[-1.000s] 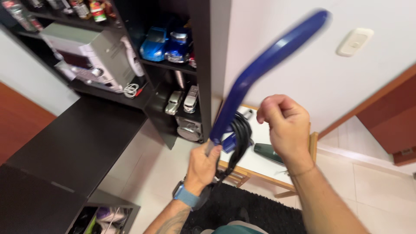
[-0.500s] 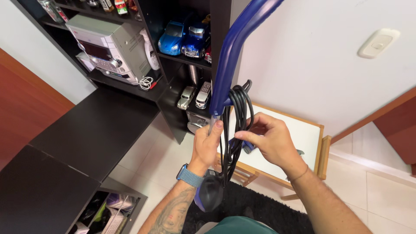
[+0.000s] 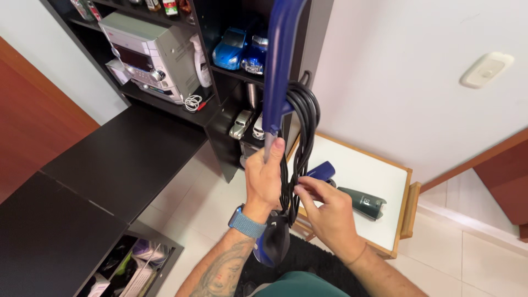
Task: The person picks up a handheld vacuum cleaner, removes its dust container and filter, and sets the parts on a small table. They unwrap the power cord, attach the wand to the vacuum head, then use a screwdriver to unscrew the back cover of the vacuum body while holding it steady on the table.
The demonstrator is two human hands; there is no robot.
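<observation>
Our left hand (image 3: 265, 179) grips the blue vacuum handle (image 3: 278, 71); our right hand (image 3: 325, 212) pinches the black cord (image 3: 302, 129), already looped and hanging.

An upright blue vacuum handle (image 3: 278, 71) carries a black cord (image 3: 301, 137), seemingly looped in coils.
</observation>
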